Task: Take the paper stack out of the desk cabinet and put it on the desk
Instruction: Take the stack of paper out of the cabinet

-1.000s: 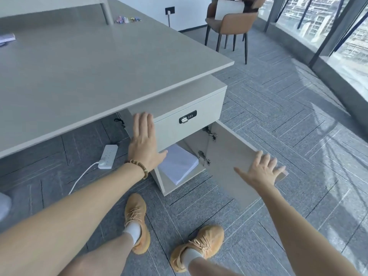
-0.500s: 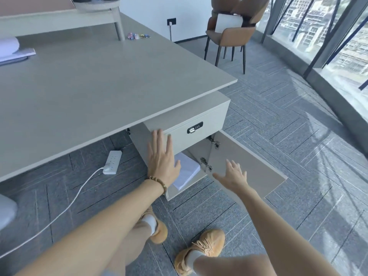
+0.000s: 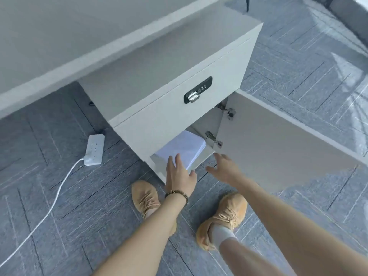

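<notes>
A white paper stack (image 3: 184, 147) lies flat on the floor of the desk cabinet (image 3: 151, 128), under a drawer with a black combination lock (image 3: 197, 89). The cabinet door (image 3: 278, 140) stands swung open to the right. My left hand (image 3: 179, 173), with a bead bracelet at the wrist, is open at the cabinet's front edge, its fingertips over the near edge of the stack. My right hand (image 3: 224, 168) is open just in front of the cabinet's right corner, holding nothing. The grey desk (image 3: 65, 36) fills the upper left.
A white power strip (image 3: 94, 147) with its cable lies on the grey carpet to the left of the cabinet. My two feet in tan shoes (image 3: 225, 216) stand right before the cabinet. Metal hinges (image 3: 213, 137) sit at the door's inner edge.
The view has dropped lower and closer to the cabinet. My left hand moved down from the drawer front to the stack's edge; my right hand came off the door toward the opening.
</notes>
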`<state>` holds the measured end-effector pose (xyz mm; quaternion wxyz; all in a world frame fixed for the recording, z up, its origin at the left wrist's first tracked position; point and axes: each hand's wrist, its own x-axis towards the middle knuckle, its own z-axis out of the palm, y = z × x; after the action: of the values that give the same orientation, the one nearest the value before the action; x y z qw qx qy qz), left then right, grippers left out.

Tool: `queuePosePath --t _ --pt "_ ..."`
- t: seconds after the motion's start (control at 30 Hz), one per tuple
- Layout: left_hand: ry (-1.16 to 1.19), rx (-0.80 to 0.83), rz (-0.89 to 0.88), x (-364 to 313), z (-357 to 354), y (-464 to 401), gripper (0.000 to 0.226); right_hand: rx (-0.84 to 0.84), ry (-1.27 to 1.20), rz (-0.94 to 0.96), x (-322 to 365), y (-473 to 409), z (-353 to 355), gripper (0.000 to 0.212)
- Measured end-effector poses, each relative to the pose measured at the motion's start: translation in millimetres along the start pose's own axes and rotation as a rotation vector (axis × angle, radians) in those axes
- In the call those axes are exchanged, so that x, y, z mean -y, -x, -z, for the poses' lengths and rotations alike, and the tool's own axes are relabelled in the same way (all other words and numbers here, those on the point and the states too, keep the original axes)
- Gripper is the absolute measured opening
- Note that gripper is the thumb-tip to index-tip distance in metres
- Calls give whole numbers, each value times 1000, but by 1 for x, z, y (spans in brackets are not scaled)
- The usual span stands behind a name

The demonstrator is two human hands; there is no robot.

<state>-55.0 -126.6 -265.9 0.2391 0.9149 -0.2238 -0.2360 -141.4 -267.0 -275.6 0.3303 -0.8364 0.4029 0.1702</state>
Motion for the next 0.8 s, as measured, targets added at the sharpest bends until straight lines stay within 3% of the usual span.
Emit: queuePosePath --t 0.1,0.3,0.47,0.8 --pt "169 62 202 11 -33 -39 69 47 -34 -10 -11 -49 -23 68" --pt "257 117 452 43 -92 -93 68 85 -50 -12 -23 -129 -52 68" --pt "235 110 479 68 -119 -127 69 99 23 46 -25 -184 -73 68" --pt "312 90 493 88 -143 -168 109 39 242 170 -25 -266 -94 82"
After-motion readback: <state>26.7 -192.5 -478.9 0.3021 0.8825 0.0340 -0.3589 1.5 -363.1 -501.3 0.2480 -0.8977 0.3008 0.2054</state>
